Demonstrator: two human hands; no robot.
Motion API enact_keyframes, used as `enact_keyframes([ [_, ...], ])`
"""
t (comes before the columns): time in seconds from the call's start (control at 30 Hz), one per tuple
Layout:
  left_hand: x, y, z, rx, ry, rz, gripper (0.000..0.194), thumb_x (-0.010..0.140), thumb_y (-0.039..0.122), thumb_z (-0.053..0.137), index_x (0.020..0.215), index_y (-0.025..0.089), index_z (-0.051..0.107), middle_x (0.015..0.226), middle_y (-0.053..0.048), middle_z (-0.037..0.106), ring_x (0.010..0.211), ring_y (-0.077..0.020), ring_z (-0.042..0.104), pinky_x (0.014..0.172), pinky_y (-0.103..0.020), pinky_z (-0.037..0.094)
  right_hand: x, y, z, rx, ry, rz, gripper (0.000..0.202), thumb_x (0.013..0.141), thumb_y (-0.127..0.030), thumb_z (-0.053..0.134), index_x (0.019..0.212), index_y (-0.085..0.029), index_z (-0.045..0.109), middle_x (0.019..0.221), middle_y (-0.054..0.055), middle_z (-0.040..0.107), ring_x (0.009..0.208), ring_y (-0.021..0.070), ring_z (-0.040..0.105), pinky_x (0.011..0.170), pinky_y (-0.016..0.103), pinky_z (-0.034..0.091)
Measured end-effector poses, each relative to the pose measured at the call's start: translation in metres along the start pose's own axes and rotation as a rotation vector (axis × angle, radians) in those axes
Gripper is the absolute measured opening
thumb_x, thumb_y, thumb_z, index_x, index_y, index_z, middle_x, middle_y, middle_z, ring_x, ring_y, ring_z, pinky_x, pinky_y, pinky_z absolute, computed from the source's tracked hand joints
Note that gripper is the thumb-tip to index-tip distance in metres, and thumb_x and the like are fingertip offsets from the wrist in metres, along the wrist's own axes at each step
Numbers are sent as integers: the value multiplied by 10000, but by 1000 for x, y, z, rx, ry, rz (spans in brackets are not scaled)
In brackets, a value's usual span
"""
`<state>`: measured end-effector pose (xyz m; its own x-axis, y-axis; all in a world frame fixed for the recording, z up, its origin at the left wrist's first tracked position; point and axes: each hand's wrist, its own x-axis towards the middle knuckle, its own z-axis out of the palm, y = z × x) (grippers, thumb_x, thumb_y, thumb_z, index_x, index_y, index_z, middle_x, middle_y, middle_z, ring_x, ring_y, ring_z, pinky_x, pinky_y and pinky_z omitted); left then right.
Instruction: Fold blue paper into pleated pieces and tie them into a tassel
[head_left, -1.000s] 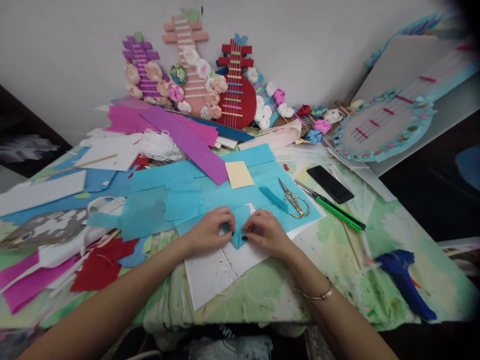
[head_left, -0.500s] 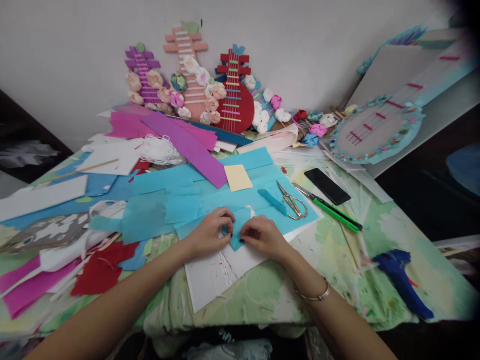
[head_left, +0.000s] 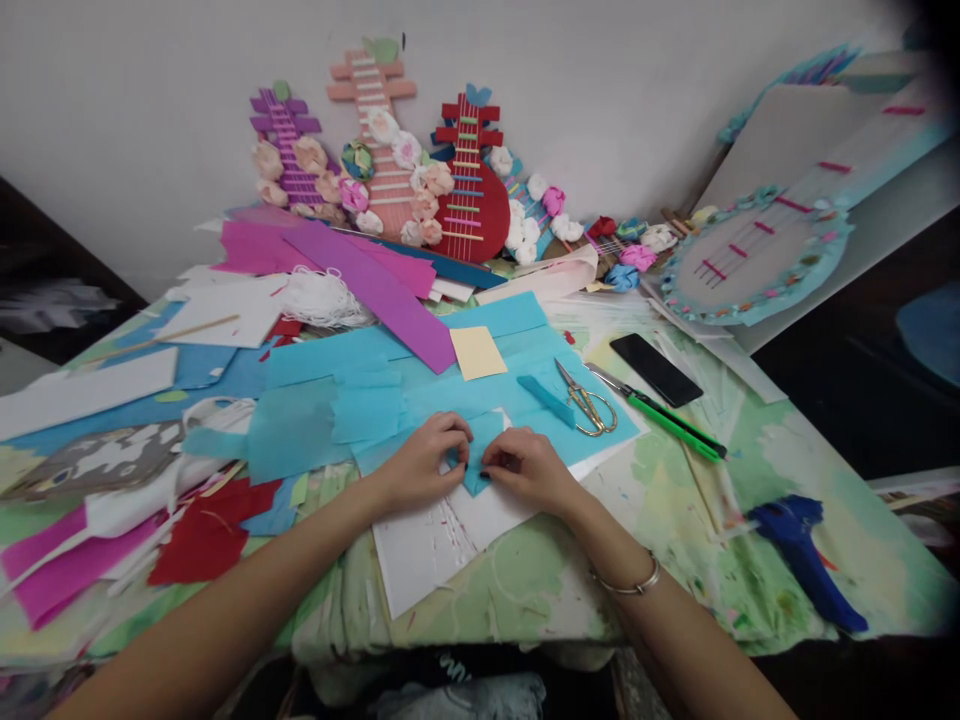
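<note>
both hands are close together over the table (head_left: 532,600), near the middle of its front edge. the left hand (head_left: 431,462) is curled in, with its thumb and finger tips nipping one side of a small blue paper (head_left: 474,485). the right hand (head_left: 531,468) is curled too, and its finger tips pinch the other side. the small blue paper is between the hands, folded to a point that faces the front edge. it is over a white sheet (head_left: 424,565), which has thin marks on it and lies close to the front edge.

behind the hands are big blue sheets (head_left: 367,405), and on them sit a yellow card (head_left: 478,354) and the tip of a purple strip (head_left: 375,295). to the right of the hands, scissors (head_left: 583,397) with gold handles lie beside a thin blue strip (head_left: 546,400). more to the right are a green cutter (head_left: 679,427) and a black phone (head_left: 657,368). a blue glue gun (head_left: 810,560) lies near the front right corner. along the back edge, a red toy lute (head_left: 491,215) leans by the wall
</note>
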<state>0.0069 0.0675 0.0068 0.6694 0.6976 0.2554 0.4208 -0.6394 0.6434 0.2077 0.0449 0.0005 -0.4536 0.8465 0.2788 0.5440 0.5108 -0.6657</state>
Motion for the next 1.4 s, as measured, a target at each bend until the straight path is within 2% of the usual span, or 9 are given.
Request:
enact_keyframes([
  [0.6,-1,0,3,43,14,41,113,712,54,500,711,163,530,938,-56,545,940,-193,515,840,-334,431,1,3,3,-25,10,-69,125,723,-49,674,726,-172,653,654,-24,628,630,99,552,675,231,396],
  [0.97,-3,-1,6,91,17,44,108,728,69,507,716,175,507,942,-53,542,946,-194,515,850,-330,440,-1,9,6,-77,-7,-172,157,788,-85,642,829,-208,728,757,20,672,727,135,602,732,281,395],
  [1.2,-4,2,8,194,25,27,207,712,62,488,887,173,481,1041,-89,532,1032,-244,454,905,-412,410,-1,9,8,-104,-20,-168,165,782,-74,647,836,-207,731,766,24,668,749,140,609,735,289,384],
  [1.4,-10,-1,7,312,40,-4,246,745,29,420,941,158,495,1120,-124,510,1085,-279,417,932,-492,377,-1,9,8,-106,-25,-168,168,782,-72,643,829,-205,735,770,28,668,744,140,609,738,286,398],
])
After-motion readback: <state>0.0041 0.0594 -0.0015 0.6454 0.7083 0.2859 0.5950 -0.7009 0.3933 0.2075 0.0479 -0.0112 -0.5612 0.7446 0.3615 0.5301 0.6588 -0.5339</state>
